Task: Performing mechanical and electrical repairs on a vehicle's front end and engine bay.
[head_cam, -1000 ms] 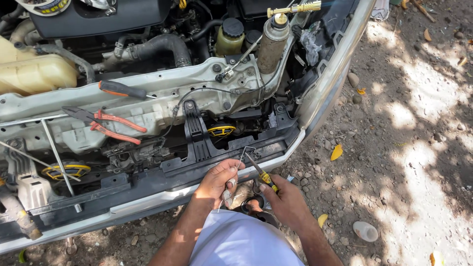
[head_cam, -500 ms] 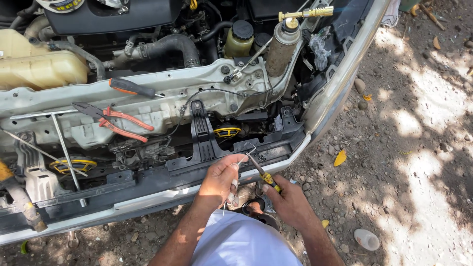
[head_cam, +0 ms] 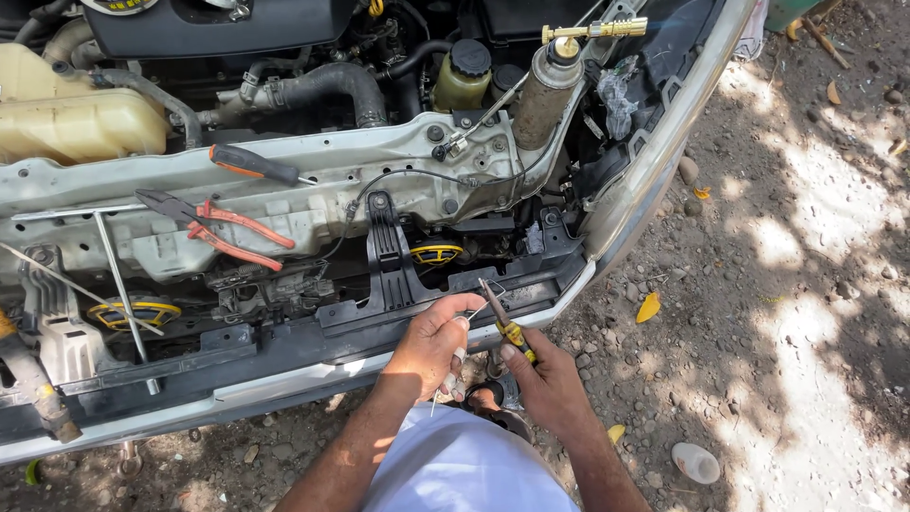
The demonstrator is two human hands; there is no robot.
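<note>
- A round white cap label [head_cam: 118, 5] with yellow markings sits at the top left edge, atop the black engine cover (only partly in view).
- No packages, signs or screens appear.

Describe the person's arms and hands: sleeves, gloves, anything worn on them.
Both forearms are bare, with no sleeves reaching into view. The left hand and right hand wear no gloves. No watch, bracelet or ring can be made out. Below the arms shows a pale bluish-white garment on the person's body.
</note>
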